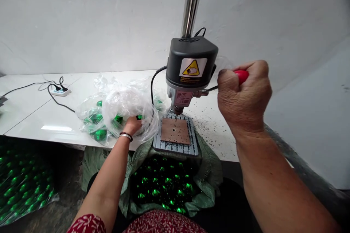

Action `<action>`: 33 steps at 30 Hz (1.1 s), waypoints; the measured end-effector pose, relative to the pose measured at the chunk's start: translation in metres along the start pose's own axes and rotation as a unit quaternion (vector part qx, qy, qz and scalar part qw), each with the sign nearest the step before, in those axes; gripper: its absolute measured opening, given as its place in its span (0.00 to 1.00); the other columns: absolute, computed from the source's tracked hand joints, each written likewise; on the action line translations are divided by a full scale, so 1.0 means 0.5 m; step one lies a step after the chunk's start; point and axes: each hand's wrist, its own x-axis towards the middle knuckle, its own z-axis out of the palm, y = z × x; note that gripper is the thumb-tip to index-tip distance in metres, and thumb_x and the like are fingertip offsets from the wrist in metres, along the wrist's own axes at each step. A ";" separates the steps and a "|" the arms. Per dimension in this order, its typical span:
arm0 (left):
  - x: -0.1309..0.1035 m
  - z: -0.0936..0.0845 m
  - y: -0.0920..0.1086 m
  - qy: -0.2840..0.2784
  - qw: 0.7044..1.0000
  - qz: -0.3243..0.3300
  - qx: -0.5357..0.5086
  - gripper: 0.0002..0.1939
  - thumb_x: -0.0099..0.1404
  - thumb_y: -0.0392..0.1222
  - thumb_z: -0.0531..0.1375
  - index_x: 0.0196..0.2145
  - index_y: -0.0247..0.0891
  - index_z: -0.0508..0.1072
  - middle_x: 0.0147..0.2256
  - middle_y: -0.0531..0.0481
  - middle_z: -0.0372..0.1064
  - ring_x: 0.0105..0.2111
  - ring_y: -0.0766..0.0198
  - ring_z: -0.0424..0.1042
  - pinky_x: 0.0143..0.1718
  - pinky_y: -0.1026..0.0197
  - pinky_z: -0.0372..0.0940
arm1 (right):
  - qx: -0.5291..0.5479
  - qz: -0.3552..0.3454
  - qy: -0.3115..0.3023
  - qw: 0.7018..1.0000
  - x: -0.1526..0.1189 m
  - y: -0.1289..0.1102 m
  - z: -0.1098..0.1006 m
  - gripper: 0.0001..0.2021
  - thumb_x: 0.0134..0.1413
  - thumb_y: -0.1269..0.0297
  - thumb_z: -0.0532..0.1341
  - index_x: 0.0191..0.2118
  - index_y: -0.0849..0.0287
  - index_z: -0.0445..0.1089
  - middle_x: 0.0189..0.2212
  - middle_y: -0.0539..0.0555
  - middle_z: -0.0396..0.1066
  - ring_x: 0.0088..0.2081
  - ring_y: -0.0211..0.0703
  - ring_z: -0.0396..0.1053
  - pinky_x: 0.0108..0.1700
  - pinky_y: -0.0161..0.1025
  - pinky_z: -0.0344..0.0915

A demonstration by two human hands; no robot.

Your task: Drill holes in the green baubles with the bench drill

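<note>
At two o'clock from the board (178, 134), right fingers (255, 69) are gripping the red knob (243, 76), presumably for leverage; left fingers (135, 122) are occupying the plastic bag (117, 99), hold indeterminable.

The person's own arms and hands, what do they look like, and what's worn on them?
No glove shows on either. Just behind the left hand are a dark beaded bracelet and a pale, silvery band; farther up is a dark red sleeve with a whitish leafy print. The right hand shows no bracelet, and the right forearm is sleeveless to the picture's edge.
</note>
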 end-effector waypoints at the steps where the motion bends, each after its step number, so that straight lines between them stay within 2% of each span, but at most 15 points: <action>1: -0.022 -0.009 -0.007 0.018 0.999 -0.013 -0.023 0.23 0.60 0.45 0.61 0.50 0.29 0.72 0.46 0.34 0.75 0.48 0.47 0.73 0.44 0.57 0.66 | 0.001 -0.007 0.002 1.000 -0.001 0.003 0.001 0.09 0.51 0.65 0.58 0.29 0.57 0.54 0.23 0.45 0.58 0.24 0.31 0.54 0.31 0.36 0.54; 3: -0.075 -0.033 -0.025 0.029 0.991 -0.028 -0.129 0.28 0.61 0.48 0.59 0.56 0.31 0.66 0.44 0.38 0.74 0.43 0.52 0.74 0.41 0.58 0.66 | 0.008 -0.021 0.011 1.000 -0.002 0.008 0.004 0.09 0.52 0.65 0.58 0.30 0.57 0.54 0.24 0.45 0.59 0.25 0.31 0.55 0.32 0.36 0.55; 5: -0.127 -0.056 -0.041 -0.025 0.950 -0.014 -0.312 0.31 0.61 0.52 0.60 0.59 0.37 0.62 0.38 0.45 0.74 0.36 0.59 0.73 0.35 0.61 0.65 | 0.017 -0.025 0.018 0.999 -0.004 0.011 0.007 0.09 0.52 0.65 0.57 0.30 0.57 0.53 0.24 0.45 0.59 0.25 0.31 0.55 0.32 0.35 0.56; 7: -0.168 -0.071 -0.043 -0.102 0.859 0.000 -0.501 0.32 0.59 0.55 0.63 0.58 0.43 0.62 0.35 0.50 0.72 0.30 0.64 0.72 0.30 0.64 0.64 | 0.026 -0.021 0.025 0.999 -0.005 0.012 0.010 0.09 0.52 0.65 0.57 0.30 0.57 0.53 0.24 0.46 0.58 0.26 0.31 0.55 0.33 0.35 0.56; 9: -0.191 -0.071 -0.028 -0.155 0.761 -0.002 -0.630 0.33 0.56 0.54 0.66 0.57 0.45 0.62 0.36 0.51 0.71 0.28 0.67 0.72 0.28 0.66 0.63 | 0.033 -0.018 0.026 0.999 -0.005 0.012 0.012 0.08 0.51 0.65 0.57 0.30 0.57 0.53 0.25 0.46 0.59 0.26 0.32 0.55 0.33 0.36 0.56; 10: -0.197 -0.066 -0.015 -0.177 0.724 -0.005 -0.667 0.34 0.55 0.53 0.67 0.56 0.46 0.62 0.36 0.51 0.71 0.28 0.66 0.72 0.27 0.67 0.63 | 0.037 -0.019 0.025 0.999 -0.005 0.012 0.012 0.08 0.51 0.65 0.57 0.30 0.57 0.53 0.25 0.46 0.59 0.26 0.32 0.55 0.33 0.36 0.56; 12: -0.200 -0.051 0.018 -0.225 0.676 -0.010 -0.702 0.34 0.55 0.50 0.68 0.56 0.47 0.61 0.38 0.50 0.71 0.31 0.63 0.75 0.25 0.68 0.63 | 0.048 -0.027 0.022 0.998 -0.005 0.013 0.013 0.08 0.51 0.63 0.56 0.30 0.57 0.53 0.25 0.46 0.59 0.26 0.32 0.55 0.33 0.36 0.56; 15: -0.198 -0.023 0.070 -0.284 0.623 -0.015 -0.728 0.30 0.58 0.49 0.66 0.55 0.47 0.61 0.41 0.49 0.71 0.35 0.57 0.77 0.23 0.68 0.63 | 0.067 -0.048 0.026 0.996 -0.006 0.019 0.014 0.08 0.53 0.61 0.54 0.31 0.57 0.54 0.24 0.46 0.58 0.25 0.33 0.55 0.31 0.36 0.56; 17: -0.195 -0.004 0.095 -0.300 0.606 -0.020 -0.737 0.28 0.59 0.49 0.65 0.55 0.47 0.61 0.41 0.49 0.71 0.36 0.57 0.77 0.24 0.68 0.64 | 0.069 -0.058 0.029 0.996 -0.008 0.023 0.015 0.08 0.54 0.60 0.53 0.32 0.56 0.54 0.24 0.46 0.57 0.25 0.33 0.55 0.31 0.36 0.57; 19: -0.188 0.015 0.111 -0.285 0.629 -0.018 -0.723 0.28 0.60 0.48 0.63 0.56 0.48 0.60 0.41 0.49 0.71 0.36 0.59 0.76 0.28 0.66 0.66 | 0.061 -0.060 0.028 0.996 -0.011 0.026 0.016 0.08 0.56 0.59 0.53 0.33 0.56 0.54 0.25 0.46 0.57 0.25 0.33 0.56 0.31 0.36 0.59; 20: -0.183 0.023 0.116 -0.260 0.664 -0.016 -0.701 0.28 0.60 0.48 0.62 0.56 0.47 0.60 0.42 0.48 0.71 0.37 0.60 0.76 0.30 0.64 0.68 | 0.056 -0.057 0.026 0.996 -0.011 0.027 0.016 0.08 0.57 0.59 0.53 0.33 0.55 0.54 0.25 0.47 0.57 0.25 0.33 0.57 0.31 0.36 0.60; 23: -0.159 0.047 0.125 -0.135 0.834 0.016 -0.535 0.29 0.58 0.45 0.63 0.56 0.42 0.64 0.48 0.46 0.71 0.43 0.58 0.73 0.42 0.57 0.69 | 0.040 -0.045 0.009 0.998 -0.012 0.026 0.015 0.08 0.60 0.58 0.52 0.34 0.55 0.53 0.27 0.47 0.58 0.28 0.34 0.61 0.32 0.36 0.62; 25: -0.141 0.061 0.129 -0.069 0.916 0.061 -0.390 0.29 0.55 0.44 0.65 0.54 0.38 0.67 0.50 0.44 0.70 0.49 0.55 0.70 0.51 0.53 0.65 | 0.029 -0.042 -0.001 0.999 -0.012 0.025 0.014 0.08 0.60 0.58 0.52 0.34 0.55 0.53 0.27 0.48 0.59 0.29 0.34 0.63 0.34 0.37 0.64; 27: -0.125 0.074 0.133 -0.041 0.949 0.106 -0.295 0.29 0.53 0.43 0.66 0.53 0.35 0.68 0.50 0.43 0.70 0.51 0.53 0.68 0.56 0.51 0.61 | 0.022 -0.046 -0.006 0.999 -0.011 0.026 0.012 0.08 0.61 0.58 0.51 0.34 0.55 0.53 0.28 0.48 0.60 0.31 0.35 0.65 0.35 0.37 0.65; 33: -0.107 0.104 0.145 -0.008 0.968 0.172 -0.183 0.28 0.54 0.37 0.64 0.53 0.35 0.67 0.48 0.42 0.71 0.49 0.54 0.69 0.55 0.51 0.62 | 0.021 -0.043 -0.017 0.999 -0.016 0.023 0.005 0.07 0.61 0.60 0.51 0.35 0.55 0.52 0.30 0.48 0.61 0.34 0.35 0.67 0.38 0.37 0.66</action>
